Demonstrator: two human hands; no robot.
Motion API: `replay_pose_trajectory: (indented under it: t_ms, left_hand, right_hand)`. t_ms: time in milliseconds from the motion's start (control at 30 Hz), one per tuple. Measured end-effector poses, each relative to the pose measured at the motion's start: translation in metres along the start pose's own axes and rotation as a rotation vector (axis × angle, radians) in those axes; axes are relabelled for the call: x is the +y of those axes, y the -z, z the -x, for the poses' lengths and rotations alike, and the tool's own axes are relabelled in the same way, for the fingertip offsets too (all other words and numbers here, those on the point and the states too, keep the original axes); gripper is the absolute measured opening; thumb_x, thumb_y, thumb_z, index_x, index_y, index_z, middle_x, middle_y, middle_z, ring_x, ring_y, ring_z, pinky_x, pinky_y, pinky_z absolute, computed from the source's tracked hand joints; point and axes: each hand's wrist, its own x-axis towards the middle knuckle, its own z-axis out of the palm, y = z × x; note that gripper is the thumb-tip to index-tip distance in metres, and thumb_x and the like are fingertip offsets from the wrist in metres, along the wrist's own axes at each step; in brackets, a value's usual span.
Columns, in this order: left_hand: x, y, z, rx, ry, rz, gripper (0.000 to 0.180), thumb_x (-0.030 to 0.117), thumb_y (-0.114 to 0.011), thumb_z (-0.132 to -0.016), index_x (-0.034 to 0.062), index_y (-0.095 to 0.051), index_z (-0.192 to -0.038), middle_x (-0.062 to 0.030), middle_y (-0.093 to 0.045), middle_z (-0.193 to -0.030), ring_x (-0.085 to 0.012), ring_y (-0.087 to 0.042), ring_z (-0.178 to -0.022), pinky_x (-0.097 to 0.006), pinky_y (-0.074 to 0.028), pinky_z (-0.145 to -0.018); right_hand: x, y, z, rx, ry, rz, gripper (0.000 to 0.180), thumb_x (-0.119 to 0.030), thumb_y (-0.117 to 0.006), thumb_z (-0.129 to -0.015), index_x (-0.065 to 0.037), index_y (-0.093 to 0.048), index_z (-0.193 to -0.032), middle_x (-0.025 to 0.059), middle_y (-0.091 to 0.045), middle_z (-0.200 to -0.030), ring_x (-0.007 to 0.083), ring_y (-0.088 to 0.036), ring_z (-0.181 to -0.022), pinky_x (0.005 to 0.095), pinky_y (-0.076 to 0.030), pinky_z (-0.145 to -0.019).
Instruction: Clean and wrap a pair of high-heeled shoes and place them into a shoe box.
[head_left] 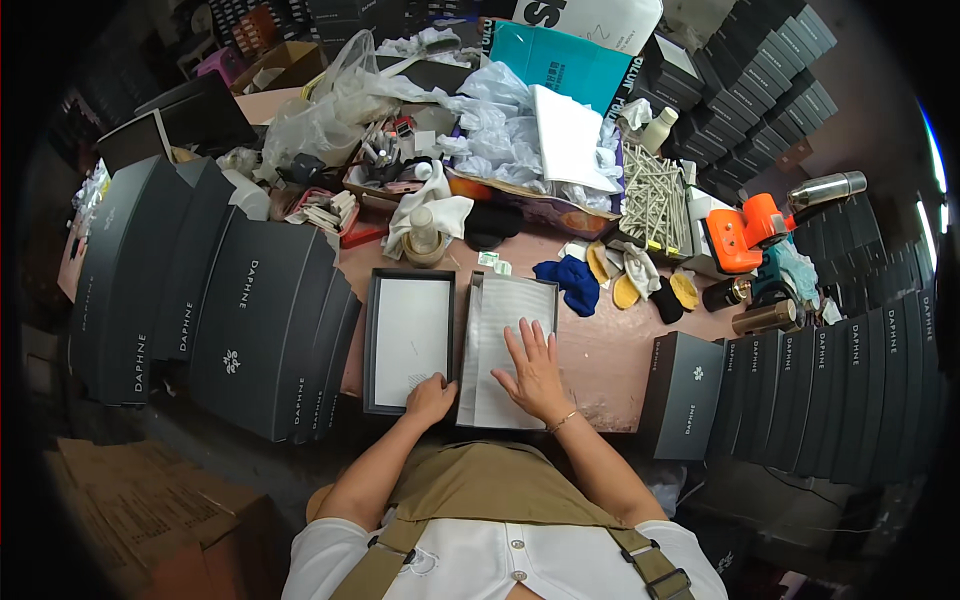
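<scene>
In front of me a dark grey shoe box lid (412, 325) lies with its white inside up. My left hand (431, 399) is closed on its near right corner, fingers partly hidden from view. Just right of the lid is an open shoe box (466, 372), lined with white tissue paper (492, 335). Palm down and fingers spread, my right hand (537, 371) rests on that paper. Whether anything lies under the paper is hidden.
Dark shoe boxes stand upright at left (262, 320) and right (690, 385). Beyond lie a blue cloth (574, 283), a glass jar (424, 240), sponges, a tray of white sticks (655, 200), crumpled tissue (500, 125) and an orange tape dispenser (735, 240).
</scene>
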Motion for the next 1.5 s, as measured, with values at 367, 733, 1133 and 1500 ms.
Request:
replay_pose_trajectory:
  t_ms: [367, 733, 1133, 1500]
  left_hand:
    - [0.041, 0.117, 0.111, 0.166, -0.365, 0.435, 0.011, 0.009, -0.051, -0.092, -0.002, -0.054, -0.093, -0.0101, -0.056, -0.064, -0.0143, -0.055, -0.056, -0.029, -0.043, -0.053]
    - [0.082, 0.022, 0.048, 0.203, -0.654, 0.149, 0.055, 0.036, -0.053, -0.094, -0.0089, -0.046, -0.125, -0.0232, -0.046, -0.127, -0.0309, -0.047, -0.118, -0.035, -0.037, -0.099]
    - [0.019, -0.023, -0.038, -0.135, 0.089, 0.887, 0.049, 0.035, -0.05, -0.096, -0.0084, -0.051, -0.118, -0.0157, -0.059, -0.112, -0.0229, -0.058, -0.1, -0.034, -0.047, -0.086]
    - [0.284, -0.103, 0.095, -0.982, -0.492, 0.648, 0.063, 0.019, -0.062, -0.09, 0.001, -0.031, -0.142, -0.0192, -0.05, -0.13, -0.0238, -0.053, -0.116, -0.033, -0.043, -0.098]
  right_hand:
    - [0.033, -0.036, 0.018, -0.245, 0.088, 0.097, 0.079, -0.059, -0.055, -0.081, -0.008, -0.041, -0.139, 0.0155, -0.035, -0.145, 0.0352, -0.016, -0.141, 0.0594, -0.009, -0.11]
    - [0.098, 0.003, 0.04, 0.132, -0.704, -0.851, 0.051, -0.041, -0.052, -0.093, 0.008, -0.062, -0.105, 0.0114, -0.067, -0.091, 0.0157, -0.062, -0.082, 0.0288, -0.049, -0.073]
    - [0.086, -0.043, 0.002, 0.187, -0.706, -0.777, 0.066, -0.048, -0.064, -0.082, 0.004, -0.054, -0.122, 0.0296, -0.052, -0.124, 0.037, -0.049, -0.119, 0.04, -0.042, -0.094]
    - [0.258, 0.223, 0.229, 0.255, -0.897, -0.519, 0.069, -0.032, -0.065, -0.084, 0.005, -0.04, -0.136, 0.0245, -0.057, -0.123, 0.0329, -0.059, -0.109, 0.0361, -0.046, -0.092]
